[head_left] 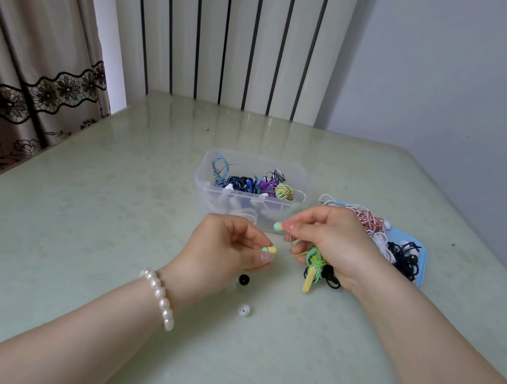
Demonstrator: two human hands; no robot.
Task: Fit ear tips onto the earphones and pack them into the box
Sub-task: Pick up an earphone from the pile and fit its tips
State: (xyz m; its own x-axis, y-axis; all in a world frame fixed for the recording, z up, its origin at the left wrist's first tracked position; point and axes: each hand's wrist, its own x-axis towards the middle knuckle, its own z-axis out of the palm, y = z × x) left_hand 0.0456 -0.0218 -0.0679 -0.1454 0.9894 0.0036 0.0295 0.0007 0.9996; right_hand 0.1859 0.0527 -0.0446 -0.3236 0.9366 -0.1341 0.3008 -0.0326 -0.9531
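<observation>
My left hand (pixel 230 244) pinches one green-and-yellow earbud (pixel 269 249) between thumb and fingers. My right hand (pixel 334 238) pinches the other earbud (pixel 279 226) of the same pair at its fingertips, and the coiled green-yellow cable (pixel 314 264) hangs under its palm with the yellow plug pointing down. A clear plastic box (pixel 212 190) behind the hands holds several bundled earphones in blue, purple, white and yellow. A black ear tip (pixel 244 279) and a white ear tip (pixel 244 310) lie loose on the table below my left hand.
A blue tray (pixel 420 268) at the right carries several coiled earphones, red-white, white and black. A black cable (pixel 331 279) lies under my right wrist. The pale green table (pixel 76 213) reaches a radiator at the back and a curtain at the left.
</observation>
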